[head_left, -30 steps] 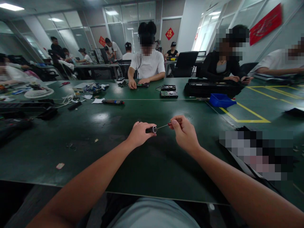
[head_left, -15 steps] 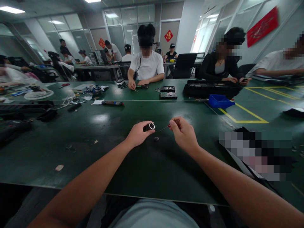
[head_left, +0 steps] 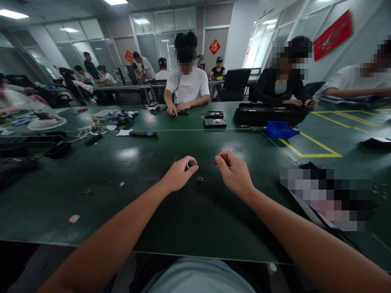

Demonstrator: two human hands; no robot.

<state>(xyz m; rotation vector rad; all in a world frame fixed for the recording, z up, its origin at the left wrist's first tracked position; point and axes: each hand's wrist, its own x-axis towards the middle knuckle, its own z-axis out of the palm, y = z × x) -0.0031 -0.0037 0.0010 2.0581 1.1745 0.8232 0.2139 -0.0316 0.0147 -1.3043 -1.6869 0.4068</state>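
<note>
My left hand [head_left: 179, 174] is closed around a short black cylinder [head_left: 190, 165] with a bright metal ring at its end. Most of the cylinder is hidden by my fingers; the ringed end faces up and to the right. In my right hand [head_left: 233, 171] is a small screwdriver [head_left: 210, 166], with red showing at the handle and its thin shaft pointing left toward the cylinder. Tip and cylinder are apart. On the green table just below lies a small round dark part [head_left: 200, 179], touched by neither hand.
Across the green table [head_left: 171, 211] a co-worker [head_left: 187, 87] handles small parts. Hard drives [head_left: 215, 122], a blue tray [head_left: 281, 130], a long black housing [head_left: 269, 115] and a dark rod-shaped tool [head_left: 144, 133] lie farther off. Paper scraps [head_left: 74, 219] are at the left.
My left hand has tilted the cylinder, so its ringed end shows less and sits deeper behind my fingers. My right hand keeps the screwdriver in nearly the same place. The view has shifted slightly.
</note>
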